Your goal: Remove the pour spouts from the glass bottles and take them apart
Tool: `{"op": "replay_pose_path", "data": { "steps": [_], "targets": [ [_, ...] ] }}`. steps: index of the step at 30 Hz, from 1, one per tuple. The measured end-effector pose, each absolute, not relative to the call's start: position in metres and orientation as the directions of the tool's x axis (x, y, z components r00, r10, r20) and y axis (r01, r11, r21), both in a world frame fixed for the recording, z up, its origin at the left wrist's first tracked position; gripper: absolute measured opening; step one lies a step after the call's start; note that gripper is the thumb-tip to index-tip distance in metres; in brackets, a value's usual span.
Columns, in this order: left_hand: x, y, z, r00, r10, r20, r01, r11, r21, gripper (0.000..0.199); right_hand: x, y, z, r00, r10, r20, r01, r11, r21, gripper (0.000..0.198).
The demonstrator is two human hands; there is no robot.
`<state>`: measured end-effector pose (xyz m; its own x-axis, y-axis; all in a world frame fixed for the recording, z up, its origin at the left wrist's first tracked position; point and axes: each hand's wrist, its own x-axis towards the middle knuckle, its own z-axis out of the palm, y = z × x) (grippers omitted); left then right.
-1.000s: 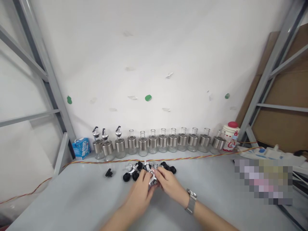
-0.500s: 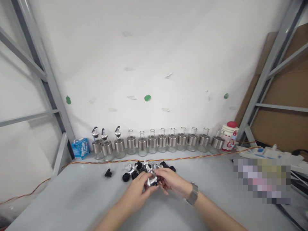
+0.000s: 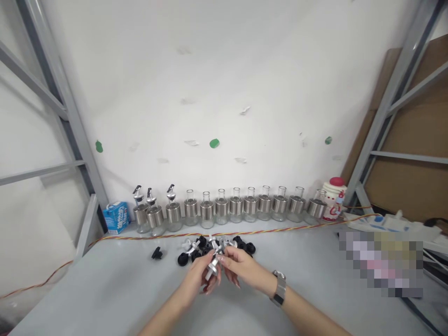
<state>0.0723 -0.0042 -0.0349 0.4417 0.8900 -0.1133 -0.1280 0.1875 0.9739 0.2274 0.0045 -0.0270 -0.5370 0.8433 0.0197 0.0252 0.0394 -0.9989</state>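
Between my two hands is a silver bottle pour spout (image 3: 213,268), tilted with its pale end pointing down and to the left. My left hand (image 3: 194,280) is closed around its left side, the thumb on top. From the right, the thumb and fingers of my right hand (image 3: 247,269) pinch its upper part; some fingertips are hidden beneath. Just beyond the hands lies a pile of silver spout parts (image 3: 189,245) and black stoppers (image 3: 183,259). A single black piece (image 3: 157,253) lies apart to the left.
Several glass bottles with steel sleeves (image 3: 250,205) line the wall; the three leftmost carry spouts (image 3: 171,192). A blue carton (image 3: 116,217) stands left, a white and red jar (image 3: 333,198) right. A twisted cable (image 3: 245,232) crosses the grey table (image 3: 105,284). A blurred-out item (image 3: 381,263) lies right.
The spout has turned in my hands, so its pale end now points down-left. My left hand has shifted slightly left and down, and my right fingers have moved over the spout's upper part.
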Motion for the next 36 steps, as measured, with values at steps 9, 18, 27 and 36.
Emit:
{"op": "replay_pose_path", "data": {
  "steps": [9,18,27,36],
  "targets": [
    [0.078,-0.009,-0.027,0.318,0.946,-0.063,0.011,0.063,0.998,0.05,0.223,0.0,-0.03,-0.555,0.831,0.048,-0.134,-0.033,-0.99,0.036],
    [0.084,-0.012,-0.031,0.372,0.927,-0.046,-0.014,0.056,0.998,0.053,0.228,0.002,-0.028,-0.554,0.831,0.058,-0.168,-0.044,-0.985,0.032],
    [0.088,-0.015,-0.019,0.204,0.965,-0.167,-0.155,0.2,0.967,0.055,0.213,-0.011,-0.025,-0.409,0.904,0.128,-0.281,0.009,-0.96,0.033],
    [0.092,-0.014,-0.022,0.252,0.933,-0.259,-0.266,0.324,0.908,0.055,0.198,-0.017,-0.031,-0.361,0.921,0.145,-0.385,-0.005,-0.923,0.032]
  ]
}}
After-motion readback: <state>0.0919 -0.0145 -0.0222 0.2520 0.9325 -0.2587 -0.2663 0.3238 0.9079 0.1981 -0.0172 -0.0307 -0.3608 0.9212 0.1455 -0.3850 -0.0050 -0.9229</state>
